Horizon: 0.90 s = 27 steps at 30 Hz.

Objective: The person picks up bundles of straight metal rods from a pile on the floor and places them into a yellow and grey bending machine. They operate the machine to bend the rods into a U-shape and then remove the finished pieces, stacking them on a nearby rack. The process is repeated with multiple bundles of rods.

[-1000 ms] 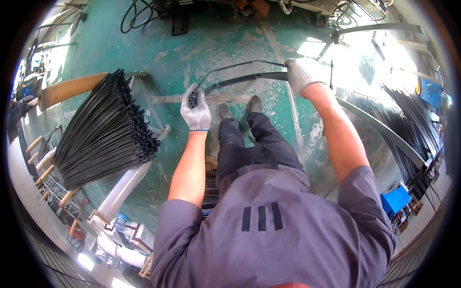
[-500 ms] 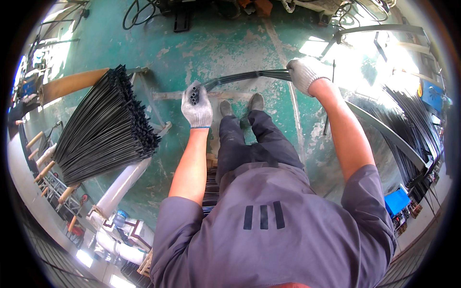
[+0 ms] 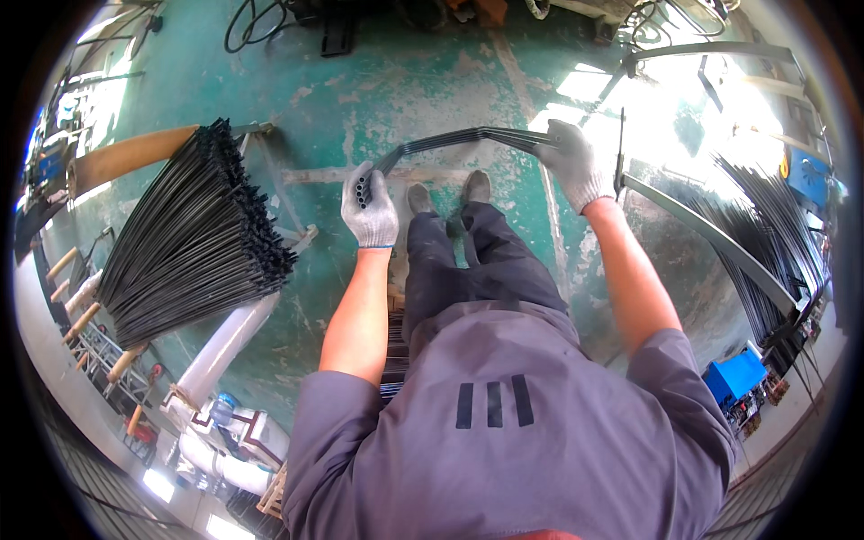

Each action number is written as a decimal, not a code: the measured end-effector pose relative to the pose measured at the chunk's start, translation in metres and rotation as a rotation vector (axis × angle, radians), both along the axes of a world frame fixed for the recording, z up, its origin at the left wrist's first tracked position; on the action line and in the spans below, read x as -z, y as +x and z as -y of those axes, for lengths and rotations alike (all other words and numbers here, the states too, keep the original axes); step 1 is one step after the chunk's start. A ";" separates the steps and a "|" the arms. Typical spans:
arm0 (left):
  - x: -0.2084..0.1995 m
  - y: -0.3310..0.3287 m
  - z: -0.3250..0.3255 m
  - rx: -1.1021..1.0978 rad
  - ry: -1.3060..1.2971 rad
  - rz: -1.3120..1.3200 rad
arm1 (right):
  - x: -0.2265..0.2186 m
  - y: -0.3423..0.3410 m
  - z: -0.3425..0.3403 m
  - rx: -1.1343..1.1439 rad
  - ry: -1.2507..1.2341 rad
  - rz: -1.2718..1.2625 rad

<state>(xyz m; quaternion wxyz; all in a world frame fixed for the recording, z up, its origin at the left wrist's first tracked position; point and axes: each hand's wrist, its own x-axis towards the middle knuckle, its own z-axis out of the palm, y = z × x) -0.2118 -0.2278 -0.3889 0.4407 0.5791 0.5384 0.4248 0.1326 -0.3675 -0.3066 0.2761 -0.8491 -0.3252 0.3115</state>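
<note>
A small bundle of thin black tubes [image 3: 445,140] stretches between my gloved hands, bent along its length. My left hand [image 3: 369,209] is wrapped round one end, and the open tube ends show at its palm. Around the other end, at the right, my right hand [image 3: 572,162] is closed, its fingers partly hidden. To the left of my left hand, a thick stack of similar black tubes [image 3: 184,238] rests on a stand, its ends fanned toward me.
A metal rack [image 3: 720,236] with more black tubes [image 3: 754,229] stands on the right. Below it sits a blue box [image 3: 736,374]. A white roll [image 3: 225,346] lies under the left stack. Cables [image 3: 247,27] and machinery line the far edge of the green floor [image 3: 432,81].
My right hand has turned and shifted slightly right and down, fingers still round the bundle. My left hand has moved down a little, and its tube ends now sit in a single row.
</note>
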 end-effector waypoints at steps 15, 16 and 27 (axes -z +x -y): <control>-0.015 0.008 -0.003 -0.017 -0.091 0.001 | 0.016 -0.057 -0.004 0.401 0.316 0.147; -0.017 0.008 -0.004 -0.019 -0.079 -0.006 | 0.016 -0.057 -0.004 0.400 0.317 0.142; -0.010 0.004 -0.008 0.005 -0.030 -0.057 | 0.034 -0.058 0.004 0.430 0.458 0.005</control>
